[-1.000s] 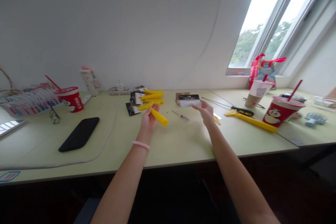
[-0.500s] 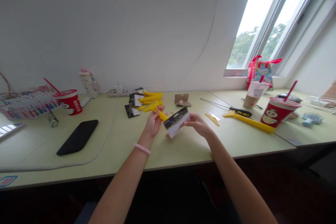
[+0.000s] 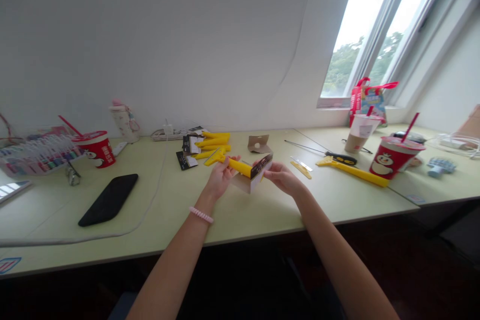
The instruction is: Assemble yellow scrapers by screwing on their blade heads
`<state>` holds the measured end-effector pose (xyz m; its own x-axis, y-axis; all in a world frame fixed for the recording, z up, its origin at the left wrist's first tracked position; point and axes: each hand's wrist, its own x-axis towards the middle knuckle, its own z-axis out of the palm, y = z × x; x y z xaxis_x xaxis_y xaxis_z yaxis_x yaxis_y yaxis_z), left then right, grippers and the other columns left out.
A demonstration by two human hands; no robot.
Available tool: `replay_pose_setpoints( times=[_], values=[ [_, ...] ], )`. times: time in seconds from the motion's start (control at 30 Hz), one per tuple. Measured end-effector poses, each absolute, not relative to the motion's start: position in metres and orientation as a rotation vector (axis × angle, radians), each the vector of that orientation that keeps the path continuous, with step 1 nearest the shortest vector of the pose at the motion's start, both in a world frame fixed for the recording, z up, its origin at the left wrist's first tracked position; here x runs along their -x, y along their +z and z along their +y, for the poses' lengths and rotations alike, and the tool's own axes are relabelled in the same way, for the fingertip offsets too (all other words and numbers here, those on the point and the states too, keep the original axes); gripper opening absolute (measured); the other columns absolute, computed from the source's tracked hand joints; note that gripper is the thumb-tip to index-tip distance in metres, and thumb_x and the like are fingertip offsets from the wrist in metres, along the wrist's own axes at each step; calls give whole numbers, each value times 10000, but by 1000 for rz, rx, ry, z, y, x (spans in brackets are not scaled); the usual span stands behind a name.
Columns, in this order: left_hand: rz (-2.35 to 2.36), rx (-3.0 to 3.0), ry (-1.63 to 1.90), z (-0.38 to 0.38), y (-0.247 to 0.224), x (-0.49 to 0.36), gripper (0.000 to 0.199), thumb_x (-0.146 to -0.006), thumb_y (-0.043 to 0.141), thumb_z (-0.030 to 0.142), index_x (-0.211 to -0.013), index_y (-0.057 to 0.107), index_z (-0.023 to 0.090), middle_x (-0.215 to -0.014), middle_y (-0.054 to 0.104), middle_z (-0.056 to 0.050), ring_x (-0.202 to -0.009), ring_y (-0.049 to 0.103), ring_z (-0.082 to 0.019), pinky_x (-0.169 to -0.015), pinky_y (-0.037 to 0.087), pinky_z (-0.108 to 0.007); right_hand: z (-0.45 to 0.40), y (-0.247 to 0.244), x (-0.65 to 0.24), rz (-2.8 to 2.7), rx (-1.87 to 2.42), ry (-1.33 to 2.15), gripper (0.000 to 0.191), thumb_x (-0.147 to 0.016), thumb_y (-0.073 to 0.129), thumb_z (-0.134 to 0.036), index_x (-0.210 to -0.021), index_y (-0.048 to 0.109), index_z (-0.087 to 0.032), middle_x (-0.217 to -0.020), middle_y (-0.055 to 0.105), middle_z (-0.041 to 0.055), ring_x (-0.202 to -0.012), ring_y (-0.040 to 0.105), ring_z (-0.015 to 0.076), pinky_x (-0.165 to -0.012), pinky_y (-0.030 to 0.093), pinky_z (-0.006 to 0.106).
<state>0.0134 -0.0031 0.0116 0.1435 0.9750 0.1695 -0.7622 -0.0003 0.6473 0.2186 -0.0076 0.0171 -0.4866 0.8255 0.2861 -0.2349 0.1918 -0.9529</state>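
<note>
Left fingers (image 3: 226, 169) curl shut on a yellow plastic handle (image 3: 240, 167), its tip at a folded packaging card (image 3: 252, 181) pinched by the right fingers (image 3: 268, 168). Packing seems in hand; seating the handle in the card looks next.

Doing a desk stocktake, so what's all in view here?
scraper: 1, yellow, left hand
packaging card: 1, black and white, right hand
scraper pile: several, yellow, behind the hands
cardboard piece: 1, brown, behind the hands
long-handled scraper: 1, yellow, right of the hands
screwdriver: 1, black-yellow, beyond it
straw cups: 2, red, far left and far right
plastic cup: 1, tan, near window
phone: 1, black, left
bottle: 1, white, back left
power strip: 1, white, back centre
gift bag: 1, red-blue, windowsill
hands: 2, bare, centre; pink bracelet on left wrist
</note>
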Motion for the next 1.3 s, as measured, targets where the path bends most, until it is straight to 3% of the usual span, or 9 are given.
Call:
replay_pose_setpoints(
  times=[0.43,0.6,0.7,0.8,0.9,1.03,1.13,1.23,1.3],
  values=[
    [630,-1099,1167,-17,6,-27,220,-639,701,282,-783,649,124,-716,656,-45,-652,606,-168,-657,465,-281,-8,14,-216,-1547,712,1531,187,-610,732,-255,-751,659,-156,-811,665,36,-787,604,151,-816,444,308],
    [589,-1180,1222,-23,5,-31,200,-685,658,216,-881,668,181,-885,673,-76,-986,570,-227,-866,424,-299,-7,23,-218,-1574,723,1313,185,-641,702,-310,-786,649,-207,-983,635,29,-951,571,185,-864,436,333],
    [535,-1192,1180,-27,8,-32,246,-700,646,264,-934,661,192,-976,655,-93,-1039,546,-235,-878,427,-305,-9,30,-228,-1635,788,1193,163,-624,710,-319,-715,651,-197,-1065,605,35,-1021,537,205,-872,432,325],
    [522,-1205,1115,-31,13,-33,366,-753,563,406,-1022,632,168,-1063,623,-117,-999,567,-261,-812,464,-345,-14,35,-233,-1674,889,1190,279,-653,685,-343,-890,637,-204,-972,626,46,-921,578,200,-798,467,338],
    [602,-1310,1112,-30,14,-34,478,-682,663,344,-1119,578,170,-1098,610,-118,-968,582,-258,-792,466,-340,-20,36,-230,-1699,1031,1118,395,-671,662,-362,-1032,577,-229,-953,619,44,-784,599,168,-685,492,308],
    [767,-1408,1142,-23,10,-31,677,-580,750,226,-1209,505,172,-947,664,-107,-818,626,-232,-738,476,-343,-26,33,-223,-1756,1033,962,563,-680,642,-362,-1208,459,-289,-1115,549,61,-657,578,110,-601,491,270],
    [835,-1331,1233,-15,9,-23,704,-584,744,214,-1235,477,174,-837,683,-87,-701,635,-202,-715,482,-350,-26,31,-226,-1908,1063,938,753,-653,672,-302,-1322,327,-310,-973,600,44,-589,569,105,-563,472,257],
    [879,-1229,1313,-5,14,-12,708,-551,755,184,-1212,501,188,-725,685,-60,-597,620,-185,-702,484,-367,-19,31,-228,-2033,1126,715,687,-701,629,-280,-1323,341,-315,-784,627,6,-602,569,138,-604,458,284],
    [908,-1192,1397,4,18,-3,650,-538,752,161,-1155,550,203,-701,683,-54,-592,616,-191,-703,480,-378,-11,32,-225,-2051,1179,431,592,-733,596,-288,-1289,397,-328,-808,643,13,-686,577,178,-691,449,335]
  ],
)
